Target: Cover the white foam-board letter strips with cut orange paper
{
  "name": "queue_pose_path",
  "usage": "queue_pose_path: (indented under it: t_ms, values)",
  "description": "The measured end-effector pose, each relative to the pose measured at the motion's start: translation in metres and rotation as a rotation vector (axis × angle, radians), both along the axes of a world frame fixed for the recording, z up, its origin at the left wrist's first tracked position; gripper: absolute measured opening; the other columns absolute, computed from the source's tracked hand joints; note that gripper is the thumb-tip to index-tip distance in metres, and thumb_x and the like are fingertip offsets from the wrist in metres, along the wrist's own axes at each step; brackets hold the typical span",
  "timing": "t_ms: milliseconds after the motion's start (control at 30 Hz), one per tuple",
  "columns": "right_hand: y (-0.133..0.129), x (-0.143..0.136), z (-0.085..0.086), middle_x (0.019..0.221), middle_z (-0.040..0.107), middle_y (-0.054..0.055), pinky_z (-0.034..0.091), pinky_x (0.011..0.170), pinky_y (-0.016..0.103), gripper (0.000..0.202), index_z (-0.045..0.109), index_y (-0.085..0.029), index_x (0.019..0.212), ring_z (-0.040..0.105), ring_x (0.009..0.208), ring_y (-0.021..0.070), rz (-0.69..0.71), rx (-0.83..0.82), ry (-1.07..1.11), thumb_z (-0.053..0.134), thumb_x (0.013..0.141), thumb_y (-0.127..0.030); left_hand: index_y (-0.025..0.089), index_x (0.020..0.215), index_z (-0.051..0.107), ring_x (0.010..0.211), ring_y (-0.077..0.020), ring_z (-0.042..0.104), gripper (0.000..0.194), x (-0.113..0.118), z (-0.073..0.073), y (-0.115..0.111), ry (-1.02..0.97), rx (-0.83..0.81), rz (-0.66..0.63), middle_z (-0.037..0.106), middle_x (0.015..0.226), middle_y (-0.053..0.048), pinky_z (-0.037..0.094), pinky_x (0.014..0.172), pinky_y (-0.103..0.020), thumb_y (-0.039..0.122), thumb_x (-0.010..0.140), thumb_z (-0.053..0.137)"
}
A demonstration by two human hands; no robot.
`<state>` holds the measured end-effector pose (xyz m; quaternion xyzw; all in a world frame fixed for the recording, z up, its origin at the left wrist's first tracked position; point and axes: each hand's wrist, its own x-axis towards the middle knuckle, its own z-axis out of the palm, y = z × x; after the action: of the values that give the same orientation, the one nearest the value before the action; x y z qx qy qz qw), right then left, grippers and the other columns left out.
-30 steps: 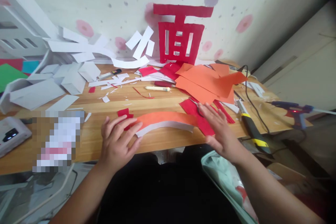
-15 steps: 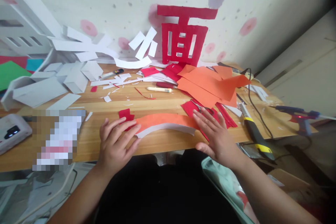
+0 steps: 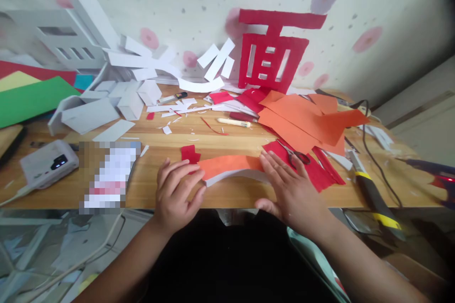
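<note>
A curved strip (image 3: 231, 165), orange on top with a white side edge, arches along the near part of the table. At its left end rest the fingertips of my left hand (image 3: 179, 194), with fingers stretched and slightly bent and the thumb apart. My right hand (image 3: 295, 191) lies over the strip's right end, fingers extended and thumb spread away. That end is covered by the fingers. Beside the right fingers, scissors (image 3: 295, 154) lie on red paper (image 3: 320, 177). A small red scrap (image 3: 190, 154) sits just behind the left hand.
Orange sheets (image 3: 302, 123) are heaped behind the right hand. A red cut-out character (image 3: 273, 52) leans on the wall. White pieces (image 3: 92, 113) pile up at left. On the right are a utility knife (image 3: 369, 194) and a glue gun (image 3: 433, 170); at left, a white device (image 3: 50, 163).
My view has turned left, so everything appears further right. My right hand has shifted inward and covers more of the strip's right end. The left hand keeps its place at the left end.
</note>
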<state>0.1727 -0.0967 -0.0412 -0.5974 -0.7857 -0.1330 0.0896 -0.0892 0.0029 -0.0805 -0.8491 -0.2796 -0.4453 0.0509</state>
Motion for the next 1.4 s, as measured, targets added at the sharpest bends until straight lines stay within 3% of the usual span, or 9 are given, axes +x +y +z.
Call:
queue_pose_path:
  t_ms: [200, 433, 667, 933, 1067, 1167, 1300, 1400]
  values:
    - [0.023, -0.041, -0.002, 0.151, 0.034, 0.019, 0.019, 0.115, 0.053, 0.093, 0.035, -0.003, 0.145, 0.029, 0.142, 0.0297, 0.101, -0.012, 0.001, 0.021, 0.087, -0.074, 0.02, 0.1, 0.065, 0.105, -0.0271, 0.06, 0.029, 0.0, -0.001, -0.001, -0.048, -0.017, 0.025, 0.067, 0.099, -0.008, 0.04, 0.103, -0.055, 0.011, 0.073, 0.068]
    - [0.028, -0.046, -0.005, 0.148, 0.038, 0.023, 0.035, 0.108, 0.051, 0.096, 0.039, 0.001, 0.142, 0.035, 0.139, 0.0323, 0.129, 0.004, 0.009, 0.025, 0.086, -0.075, 0.022, 0.101, 0.065, 0.103, -0.0261, 0.059, 0.03, 0.001, 0.0, -0.003, -0.071, -0.032, 0.03, 0.068, 0.097, -0.006, 0.04, 0.102, -0.055, 0.009, 0.074, 0.067]
    - [0.035, -0.068, -0.001, 0.15, 0.034, 0.021, 0.031, 0.112, 0.052, 0.096, 0.039, 0.0, 0.142, 0.03, 0.142, 0.0312, 0.168, -0.039, 0.042, 0.02, 0.086, -0.076, 0.022, 0.101, 0.065, 0.105, -0.0263, 0.059, 0.03, -0.001, -0.002, -0.003, -0.07, -0.048, 0.006, 0.068, 0.099, -0.007, 0.04, 0.102, -0.055, 0.009, 0.074, 0.066]
    - [0.04, -0.078, 0.001, 0.151, 0.033, 0.021, 0.029, 0.115, 0.049, 0.094, 0.039, 0.0, 0.143, 0.03, 0.141, 0.0324, 0.185, -0.129, 0.123, 0.03, 0.085, -0.074, 0.02, 0.099, 0.066, 0.106, -0.0275, 0.059, 0.027, -0.002, -0.002, 0.001, -0.054, -0.015, 0.005, 0.068, 0.1, -0.008, 0.039, 0.103, -0.056, 0.009, 0.074, 0.065]
    - [0.027, -0.059, 0.012, 0.15, 0.035, 0.017, 0.024, 0.116, 0.053, 0.087, 0.038, -0.005, 0.144, 0.031, 0.142, 0.0284, 0.18, -0.069, 0.192, 0.032, 0.088, -0.071, 0.02, 0.1, 0.064, 0.11, -0.0295, 0.058, 0.025, -0.002, 0.002, 0.001, -0.042, -0.022, -0.008, 0.065, 0.106, -0.01, 0.037, 0.104, -0.057, 0.017, 0.076, 0.065]
    - [0.013, -0.025, 0.015, 0.146, 0.044, 0.014, 0.025, 0.114, 0.053, 0.064, 0.042, -0.012, 0.143, 0.036, 0.139, 0.025, 0.076, 0.034, 0.23, 0.037, 0.096, -0.056, 0.019, 0.116, 0.058, 0.113, -0.0297, 0.058, 0.041, 0.006, 0.012, -0.002, -0.021, 0.002, -0.034, 0.066, 0.111, -0.012, 0.035, 0.107, -0.056, 0.016, 0.076, 0.066]
    - [-0.005, 0.016, 0.006, 0.147, 0.044, 0.012, 0.024, 0.112, 0.056, 0.062, 0.04, -0.019, 0.145, 0.033, 0.141, 0.0283, -0.001, 0.051, 0.133, 0.045, 0.094, -0.053, 0.019, 0.128, 0.053, 0.125, -0.0309, 0.052, 0.048, 0.029, 0.031, -0.007, 0.204, -0.021, -0.077, 0.064, 0.125, -0.012, 0.026, 0.112, -0.058, 0.021, 0.081, 0.063]
    - [-0.014, 0.024, -0.004, 0.147, 0.045, 0.009, 0.016, 0.113, 0.059, 0.064, 0.039, -0.023, 0.145, 0.03, 0.142, 0.0306, -0.009, 0.022, 0.074, 0.047, 0.091, -0.056, 0.02, 0.128, 0.054, 0.131, -0.032, 0.046, 0.043, 0.045, 0.039, -0.008, 0.363, -0.104, -0.075, 0.06, 0.134, -0.009, 0.018, 0.114, -0.06, 0.027, 0.086, 0.057]
